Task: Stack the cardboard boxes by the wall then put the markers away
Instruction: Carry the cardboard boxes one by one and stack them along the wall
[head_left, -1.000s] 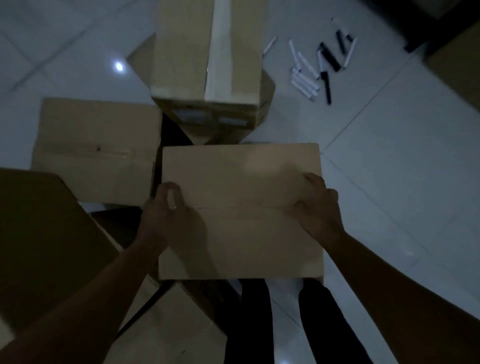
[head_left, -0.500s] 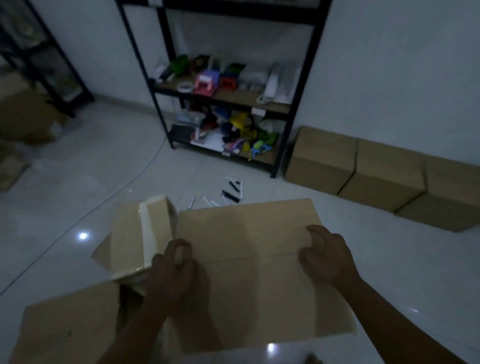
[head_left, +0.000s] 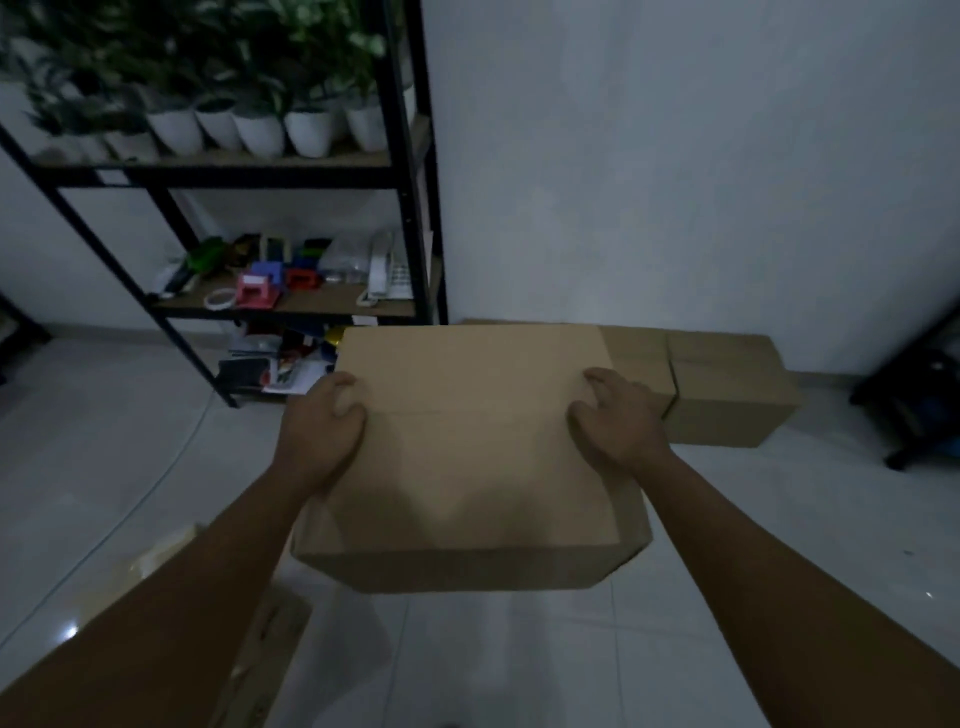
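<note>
I hold a closed brown cardboard box (head_left: 467, 457) in the air in front of me, above the white tiled floor. My left hand (head_left: 322, 421) grips its left side with fingers curled on the top flap. My right hand (head_left: 618, 415) grips the right side the same way. Past the carried box, a row of cardboard boxes (head_left: 727, 395) sits on the floor against the white wall. The markers are hidden behind the carried box.
A black metal shelf rack (head_left: 415, 218) stands left of the wall boxes, holding potted plants, a telephone and coloured items. Another cardboard piece (head_left: 270, 639) lies on the floor at lower left. A dark object (head_left: 919, 395) stands at the far right.
I have lifted the box from the pile of boxes on the floor and my view has risen toward the wall. The carried box is now nearer the row of boxes by the wall.
</note>
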